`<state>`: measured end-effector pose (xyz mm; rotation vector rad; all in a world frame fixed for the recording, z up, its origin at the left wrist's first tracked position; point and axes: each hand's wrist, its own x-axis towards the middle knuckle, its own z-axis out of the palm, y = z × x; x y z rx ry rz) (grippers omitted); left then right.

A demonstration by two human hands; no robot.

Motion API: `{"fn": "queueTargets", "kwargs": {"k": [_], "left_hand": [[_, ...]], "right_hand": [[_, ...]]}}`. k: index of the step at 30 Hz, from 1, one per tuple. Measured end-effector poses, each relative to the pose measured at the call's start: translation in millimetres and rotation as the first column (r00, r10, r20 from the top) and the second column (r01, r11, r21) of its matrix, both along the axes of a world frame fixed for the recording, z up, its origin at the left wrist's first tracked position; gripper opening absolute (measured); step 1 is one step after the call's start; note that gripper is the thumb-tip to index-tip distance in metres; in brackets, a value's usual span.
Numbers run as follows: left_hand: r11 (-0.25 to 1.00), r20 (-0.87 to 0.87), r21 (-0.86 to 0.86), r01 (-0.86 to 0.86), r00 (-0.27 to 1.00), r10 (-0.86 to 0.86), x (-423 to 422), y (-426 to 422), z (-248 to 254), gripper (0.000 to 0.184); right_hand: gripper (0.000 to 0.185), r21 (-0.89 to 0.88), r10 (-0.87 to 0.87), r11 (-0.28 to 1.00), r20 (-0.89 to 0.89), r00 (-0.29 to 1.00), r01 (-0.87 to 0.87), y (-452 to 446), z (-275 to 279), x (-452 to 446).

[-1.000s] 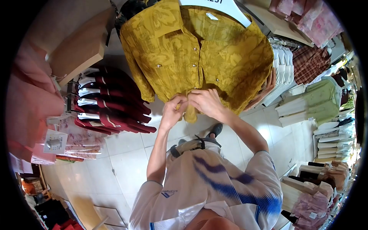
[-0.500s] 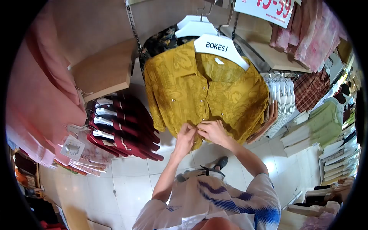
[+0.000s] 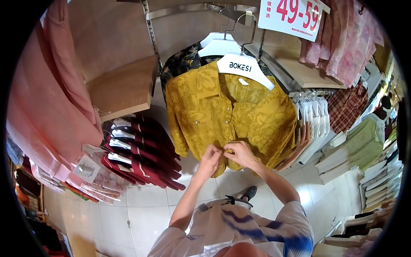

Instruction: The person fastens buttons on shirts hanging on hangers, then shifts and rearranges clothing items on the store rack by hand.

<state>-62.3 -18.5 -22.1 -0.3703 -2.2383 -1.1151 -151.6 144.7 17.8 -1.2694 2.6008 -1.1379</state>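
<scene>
A mustard-yellow patterned shirt [image 3: 192,100] hangs in front of me on a white hanger [image 3: 242,68] lettered BOKESI. Its collar and upper front stand apart, with small snap-like buttons along the placket. Low on the front, my left hand [image 3: 211,157] pinches the shirt's front edge. Right beside it, my right hand [image 3: 239,152] pinches the other side of the same opening, fingertips nearly touching the left ones. Whatever button lies between the fingers is hidden. Behind the shirt hangs a dark floral garment [image 3: 177,64] on another white hanger [image 3: 219,46].
Dark red tops [image 3: 143,150] hang at the left, below a wooden shelf [image 3: 124,90]. A pink garment [image 3: 47,98] hangs farther left. Striped tops [image 3: 316,124] hang at the right, under a price sign [image 3: 295,17]. Pale tiles [image 3: 147,214] cover the floor.
The whole view has shifted, so the shirt, hangers and sign sit lower in the picture. Both hands stay pinched at the same low part of the shirt front.
</scene>
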Motion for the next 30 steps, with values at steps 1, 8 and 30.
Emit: {"fn": "queueTargets", "kwargs": {"k": [1,8,30], "left_hand": [[1.0,-0.001,0.0,-0.002,1.0,0.002,-0.5,-0.4,-0.1,0.02],[0.999,-0.046,0.016,0.036,0.998,-0.035,-4.4,-5.0,-5.2,0.018],[0.986,-0.065,0.163,-0.018,0.997,0.029,-7.1,11.0,-14.3,0.024]], "right_hand": [[0.021,0.002,0.013,1.0,0.005,1.0,-0.013,0.3,-2.0,-1.2],[0.023,-0.025,0.025,0.999,-0.025,0.999,-0.025,-3.2,-1.5,-1.1],[0.022,-0.2,-0.1,0.971,0.148,0.984,0.128,-5.3,-6.9,-0.5]]}}
